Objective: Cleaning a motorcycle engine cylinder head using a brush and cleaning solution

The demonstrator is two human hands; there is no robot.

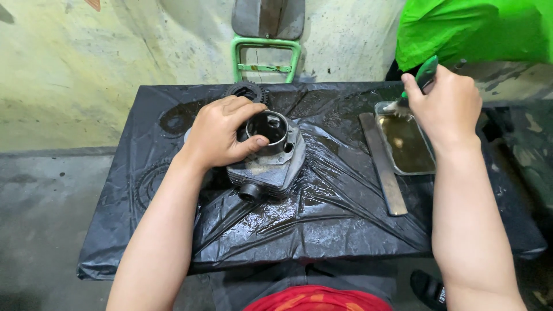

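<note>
A grey metal engine cylinder (275, 158) with cooling fins lies on a table covered in wet black plastic sheet (322, 219). My left hand (222, 133) grips its round bore sleeve, thumb on the rim. My right hand (444, 106) holds a green-handled brush (423, 78) with its bristles at the far corner of a clear tray (406, 144) of brownish liquid.
A long flat metal bar (383, 164) lies beside the tray's left side. A black toothed sprocket (246, 90) sits at the table's far edge. A green metal frame (266, 57) stands against the wall. A bright green cloth (472, 31) hangs at upper right.
</note>
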